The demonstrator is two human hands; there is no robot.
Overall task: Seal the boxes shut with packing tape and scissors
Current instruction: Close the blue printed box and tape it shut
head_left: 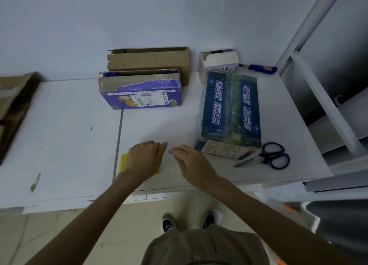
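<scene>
My left hand (145, 159) lies over a yellow tape roll (123, 162) near the table's front edge, its fingers curled round it; most of the roll is hidden. My right hand (191, 163) hovers just to the right, its fingers stretched toward the left fingertips and holding nothing that I can see. A blue printed box (229, 109) lies flat at the right, with blue-handled scissors (266, 155) beside its near corner. A purple box (139, 93) with a torn flap stands at the back, a brown cardboard box (149, 59) behind it.
A small white open box (217, 61) and a blue-handled knife (258, 68) sit at the back right. White shelving (318, 97) borders the white table (59, 145) on the right. Brown cardboard (16, 105) lies at the far left.
</scene>
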